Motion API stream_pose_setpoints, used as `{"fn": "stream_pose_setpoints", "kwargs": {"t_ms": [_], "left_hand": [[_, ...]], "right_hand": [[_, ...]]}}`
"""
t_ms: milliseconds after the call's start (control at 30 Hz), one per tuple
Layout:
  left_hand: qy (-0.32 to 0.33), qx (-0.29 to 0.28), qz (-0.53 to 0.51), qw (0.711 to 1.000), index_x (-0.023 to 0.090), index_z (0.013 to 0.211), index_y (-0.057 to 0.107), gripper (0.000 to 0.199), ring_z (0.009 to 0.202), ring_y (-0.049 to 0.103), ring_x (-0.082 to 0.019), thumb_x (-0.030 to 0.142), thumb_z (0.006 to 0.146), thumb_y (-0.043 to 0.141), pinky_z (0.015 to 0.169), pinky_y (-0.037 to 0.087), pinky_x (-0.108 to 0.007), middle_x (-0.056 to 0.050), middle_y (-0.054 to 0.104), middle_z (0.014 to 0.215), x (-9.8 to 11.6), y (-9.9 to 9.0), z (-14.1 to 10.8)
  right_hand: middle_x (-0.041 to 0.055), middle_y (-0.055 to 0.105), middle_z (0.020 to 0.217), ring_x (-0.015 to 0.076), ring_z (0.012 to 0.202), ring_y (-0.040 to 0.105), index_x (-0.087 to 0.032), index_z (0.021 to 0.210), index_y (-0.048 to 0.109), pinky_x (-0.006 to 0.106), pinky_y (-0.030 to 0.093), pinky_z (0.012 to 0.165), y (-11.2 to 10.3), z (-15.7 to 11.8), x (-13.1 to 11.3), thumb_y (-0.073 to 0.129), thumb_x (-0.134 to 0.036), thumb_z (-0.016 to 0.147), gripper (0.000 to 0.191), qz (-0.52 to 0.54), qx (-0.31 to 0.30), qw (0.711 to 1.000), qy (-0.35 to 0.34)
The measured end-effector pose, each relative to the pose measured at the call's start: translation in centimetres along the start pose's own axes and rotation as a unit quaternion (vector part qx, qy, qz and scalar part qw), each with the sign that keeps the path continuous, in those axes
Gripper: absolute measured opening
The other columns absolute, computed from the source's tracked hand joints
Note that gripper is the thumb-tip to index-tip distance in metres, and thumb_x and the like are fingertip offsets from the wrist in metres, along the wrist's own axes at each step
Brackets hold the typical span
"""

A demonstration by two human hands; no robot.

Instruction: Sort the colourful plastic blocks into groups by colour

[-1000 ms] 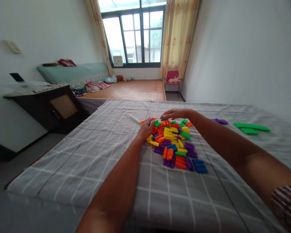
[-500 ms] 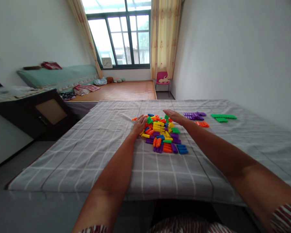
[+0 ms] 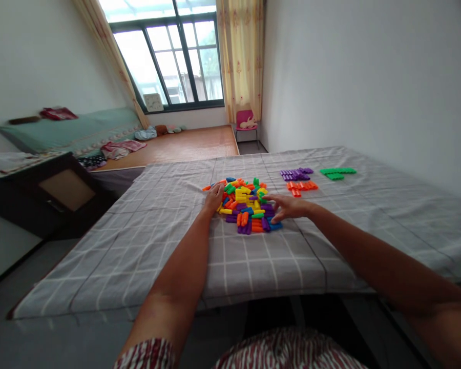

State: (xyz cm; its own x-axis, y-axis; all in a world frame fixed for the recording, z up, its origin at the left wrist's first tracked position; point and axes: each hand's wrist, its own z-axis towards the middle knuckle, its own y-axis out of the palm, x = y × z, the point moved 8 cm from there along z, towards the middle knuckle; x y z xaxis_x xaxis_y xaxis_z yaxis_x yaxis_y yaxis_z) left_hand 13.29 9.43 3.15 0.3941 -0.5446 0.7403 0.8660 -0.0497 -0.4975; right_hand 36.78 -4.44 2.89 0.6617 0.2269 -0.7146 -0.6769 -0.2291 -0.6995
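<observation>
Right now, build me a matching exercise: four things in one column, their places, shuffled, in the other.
Things
1. Left hand
2. Right hand
3. Flat group of green plastic pieces
4. Square white clock

Places
A. By the dark-framed window
B. Left edge of the multicoloured plastic pile
C. Right of the flat group of purple plastic pieces
D. Right side of that pile

Pairs: 1-B; 2-D; 3-C; 4-A

At the frame's centre, part of the block pile (image 3: 243, 196) is hidden by the left hand (image 3: 214, 197); whether any block is touched by the right hand (image 3: 288, 206) cannot be told. The window (image 3: 172, 64) is cut off by the top edge, the cabinet (image 3: 57, 192) by the left. At upper left, the time on the clock (image 3: 153, 102) cannot be read.
</observation>
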Motion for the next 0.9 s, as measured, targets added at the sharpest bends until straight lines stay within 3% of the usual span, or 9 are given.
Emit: {"fn": "stream_pose_setpoints", "kwargs": {"t_ms": [100, 267, 333, 500, 767, 900], "left_hand": [[-0.01, 0.002, 0.006, 1.0, 0.02, 0.106, 0.067, 0.041, 0.116, 0.056, -0.018, 0.043, 0.095, 0.034, 0.106, 0.039, -0.035, -0.007, 0.066, 0.119, -0.1, -0.1, 0.1], [0.012, -0.008, 0.011, 1.0, 0.021, 0.098, 0.068, 0.042, 0.112, 0.059, -0.019, 0.043, 0.096, 0.032, 0.105, 0.041, -0.036, -0.008, 0.067, 0.115, 0.0, 0.1, 0.2], [0.02, -0.01, 0.016, 1.0, 0.021, 0.097, 0.069, 0.043, 0.114, 0.058, -0.019, 0.044, 0.096, 0.032, 0.106, 0.041, -0.036, -0.008, 0.067, 0.117, -0.1, 0.1, 0.1], [-0.002, -0.001, 0.036, 0.999, 0.02, 0.106, 0.067, 0.041, 0.119, 0.055, -0.018, 0.043, 0.095, 0.035, 0.108, 0.038, -0.037, -0.008, 0.064, 0.123, -0.7, 0.1, 0.3], [-0.017, -0.044, 0.071, 0.996, 0.021, 0.108, 0.066, 0.035, 0.12, 0.055, -0.02, 0.044, 0.086, 0.051, 0.109, 0.037, -0.04, -0.007, 0.065, 0.123, -0.3, 0.3, 0.8], [-0.031, 0.008, 0.004, 0.999, 0.02, 0.114, 0.066, 0.042, 0.118, 0.057, -0.02, 0.046, 0.092, 0.041, 0.106, 0.041, -0.039, -0.008, 0.065, 0.123, -1.2, -0.7, -0.3]], "right_hand": [[0.0096, 0.063, 0.118, 0.0181, 0.079, 0.065, -0.022, 0.132, 0.055, 0.032, 0.056, 0.066, -0.5, 1.7, -0.3, 0.087, -0.036, 0.051, 0.089, 0.025, 0.021, 0.999, -0.007], [0.0085, 0.068, 0.101, 0.0175, 0.079, 0.065, -0.017, 0.112, 0.064, 0.029, 0.057, 0.061, -2.1, 2.9, 1.2, 0.067, -0.041, 0.078, 0.041, 0.103, 0.078, 0.991, 0.022], [0.0086, 0.069, 0.101, 0.0178, 0.081, 0.066, -0.017, 0.109, 0.064, 0.03, 0.057, 0.063, -2.3, 2.8, 2.2, 0.059, -0.038, 0.085, 0.032, 0.097, 0.121, 0.987, 0.03], [0.0068, 0.068, 0.112, 0.0167, 0.083, 0.067, -0.021, 0.119, 0.06, 0.034, 0.053, 0.082, -1.0, 2.6, 2.7, 0.059, -0.025, 0.082, 0.037, 0.02, 0.171, 0.985, -0.025], [0.0, 0.066, 0.08, 0.0143, 0.07, 0.062, -0.02, 0.118, 0.061, 0.028, 0.05, 0.069, -0.4, 2.8, 2.3, 0.063, -0.027, 0.077, 0.041, 0.048, 0.149, 0.985, -0.068], [-0.0002, 0.064, 0.074, 0.0143, 0.067, 0.06, -0.017, 0.102, 0.066, 0.027, 0.048, 0.064, -0.2, 2.7, 2.3, 0.071, -0.042, 0.072, 0.039, 0.103, 0.111, 0.986, -0.066]]}}
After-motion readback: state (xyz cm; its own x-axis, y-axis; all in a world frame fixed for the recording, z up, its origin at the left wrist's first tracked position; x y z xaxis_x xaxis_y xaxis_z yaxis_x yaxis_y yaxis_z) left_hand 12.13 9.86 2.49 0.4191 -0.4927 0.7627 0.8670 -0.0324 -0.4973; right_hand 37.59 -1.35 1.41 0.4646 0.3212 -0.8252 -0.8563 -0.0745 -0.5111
